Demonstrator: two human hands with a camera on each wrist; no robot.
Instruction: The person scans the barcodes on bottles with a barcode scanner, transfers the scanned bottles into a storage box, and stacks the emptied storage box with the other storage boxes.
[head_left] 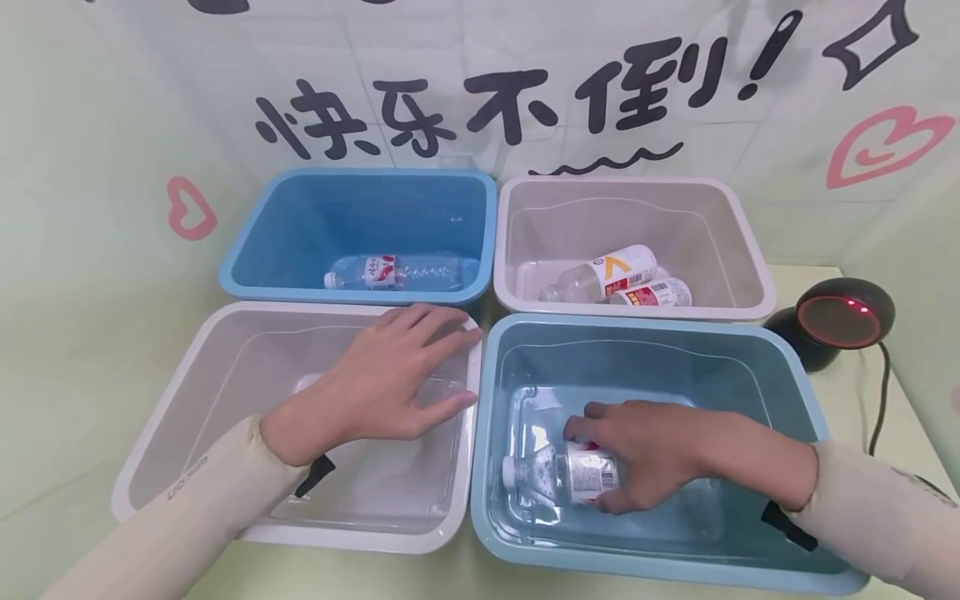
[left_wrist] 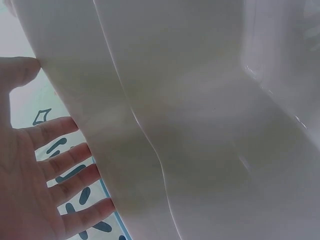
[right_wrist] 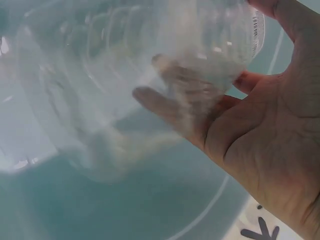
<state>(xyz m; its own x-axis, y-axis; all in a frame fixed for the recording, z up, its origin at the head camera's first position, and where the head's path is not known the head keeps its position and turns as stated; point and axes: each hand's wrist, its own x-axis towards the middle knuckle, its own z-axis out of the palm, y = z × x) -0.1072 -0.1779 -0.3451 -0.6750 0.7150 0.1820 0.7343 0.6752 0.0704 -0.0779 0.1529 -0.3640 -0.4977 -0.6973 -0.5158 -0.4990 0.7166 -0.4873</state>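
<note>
My right hand point(head_left: 645, 450) reaches down into the front right teal bin point(head_left: 491, 533) and holds a clear plastic bottle point(head_left: 542, 475) around its body. The bottle lies sideways with its white cap to the left and a white label partly under my fingers. Up close, the right wrist view shows the clear ribbed bottle point(right_wrist: 100, 75) between the thumb and fingers of my right hand point(right_wrist: 265, 120). Above the front left pale grey bin point(head_left: 457, 533) is my left hand point(head_left: 390, 379), fingers spread near its right rim. Nothing is held in my left hand point(left_wrist: 35, 170).
Behind, a blue bin point(head_left: 360, 175) contains one clear bottle point(head_left: 427, 271) with a red-and-white label. The pinkish grey bin point(head_left: 630, 185) beside it contains two labelled bottles, one with a yellow mark point(head_left: 622, 267). A black round device point(head_left: 843, 312) with red lights and a cable stands at right.
</note>
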